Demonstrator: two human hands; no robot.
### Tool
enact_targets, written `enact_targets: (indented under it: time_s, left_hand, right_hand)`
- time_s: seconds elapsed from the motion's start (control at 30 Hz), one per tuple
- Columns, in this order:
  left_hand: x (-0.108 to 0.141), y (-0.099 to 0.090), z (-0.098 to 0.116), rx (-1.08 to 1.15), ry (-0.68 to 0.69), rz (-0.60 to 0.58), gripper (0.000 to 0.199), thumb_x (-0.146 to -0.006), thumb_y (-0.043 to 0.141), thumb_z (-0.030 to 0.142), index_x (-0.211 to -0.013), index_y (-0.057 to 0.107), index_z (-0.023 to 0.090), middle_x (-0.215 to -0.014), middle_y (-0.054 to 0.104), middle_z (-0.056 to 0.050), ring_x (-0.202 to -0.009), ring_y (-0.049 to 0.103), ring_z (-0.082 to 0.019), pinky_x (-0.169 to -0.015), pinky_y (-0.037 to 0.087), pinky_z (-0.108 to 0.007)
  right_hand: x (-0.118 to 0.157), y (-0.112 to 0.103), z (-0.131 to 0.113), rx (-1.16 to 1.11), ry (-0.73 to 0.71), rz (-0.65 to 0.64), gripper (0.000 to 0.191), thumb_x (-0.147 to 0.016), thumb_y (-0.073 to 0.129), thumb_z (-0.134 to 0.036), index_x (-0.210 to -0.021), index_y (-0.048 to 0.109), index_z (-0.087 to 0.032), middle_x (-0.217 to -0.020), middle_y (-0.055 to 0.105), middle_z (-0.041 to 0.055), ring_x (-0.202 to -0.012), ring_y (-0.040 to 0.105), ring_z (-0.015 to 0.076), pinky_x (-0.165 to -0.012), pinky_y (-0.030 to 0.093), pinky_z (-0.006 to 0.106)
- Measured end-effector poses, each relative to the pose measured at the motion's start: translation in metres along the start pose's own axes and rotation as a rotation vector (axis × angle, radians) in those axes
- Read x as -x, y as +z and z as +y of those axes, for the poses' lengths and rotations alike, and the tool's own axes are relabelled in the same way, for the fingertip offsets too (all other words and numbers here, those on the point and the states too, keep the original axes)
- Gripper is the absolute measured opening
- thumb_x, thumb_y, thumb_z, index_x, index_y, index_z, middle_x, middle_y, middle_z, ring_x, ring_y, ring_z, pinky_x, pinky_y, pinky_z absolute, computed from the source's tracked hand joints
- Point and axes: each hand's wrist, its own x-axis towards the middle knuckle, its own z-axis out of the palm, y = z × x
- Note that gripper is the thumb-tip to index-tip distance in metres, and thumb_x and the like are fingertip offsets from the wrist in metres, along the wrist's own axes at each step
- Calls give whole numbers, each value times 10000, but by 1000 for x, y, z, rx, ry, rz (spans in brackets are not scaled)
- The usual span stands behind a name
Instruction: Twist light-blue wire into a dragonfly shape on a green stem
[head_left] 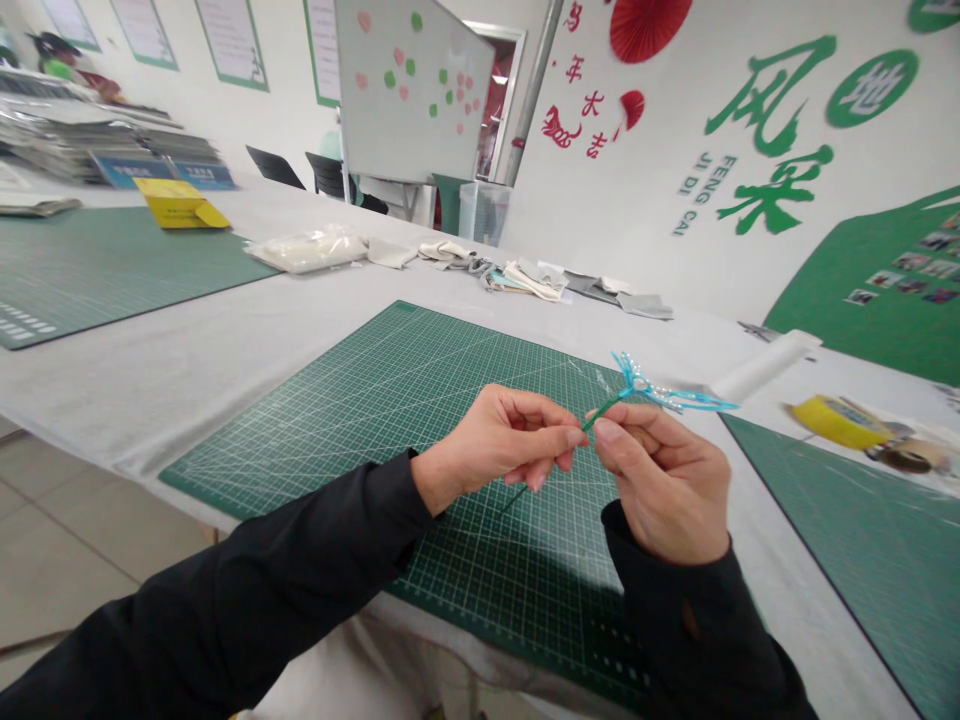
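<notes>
Above a green cutting mat [315, 430] my two hands meet around a thin-stemmed craft flower [637, 380]. Its head is light blue, with loops and small pearly beads pointing to the right. The green stem runs down to the left, and its thin lower end shows below my left fingers. My left hand [517, 435] is closed, thumb and forefinger pinching the stem. My right hand [664, 475] is closed too, its thumb and fingers gripping the stem just under the flower head.
A second cutting mat [862, 530] and a yellow tape roll [840, 422] lie to the right, near a white roll [769, 365]. Fabric scraps [532, 280] and a plastic-wrapped packet [311, 248] line the back. Further left are a yellow packet [180, 205] and another mat [112, 270].
</notes>
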Motion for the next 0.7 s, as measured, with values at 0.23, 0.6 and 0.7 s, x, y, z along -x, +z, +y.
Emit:
enact_targets:
  time_s: [0.23, 0.6, 0.7]
  left_hand:
    - [-2, -13, -4, 135, -70, -177, 179, -767, 666, 278, -765, 654, 100, -623, 649, -18, -322, 407, -8, -322, 197, -171]
    - [0, -12, 5, 228, -229, -280, 199, -754, 678, 281, -821, 667, 95, -606, 630, -6, -336, 444, -13, -277, 186, -136]
    - [1, -12, 5, 243, -228, -287, 197, -755, 679, 283, -810, 665, 94, -603, 623, -3, -339, 444, -12, -276, 197, -129]
  right_hand:
    - [0, 3, -6, -106, 31, -109, 90, -710, 726, -246, -765, 692, -185, -496, 572, -28, -403, 461, 76, -403, 412, 226]
    - [-1, 1, -6, -168, 73, -169, 114, -701, 736, -273, -772, 700, -191, -577, 666, 12, -433, 574, 109, -439, 505, 241]
    - [-1, 2, -6, -162, 69, -151, 119, -702, 735, -283, -768, 699, -192, -577, 659, 12, -431, 561, 102, -454, 514, 245]
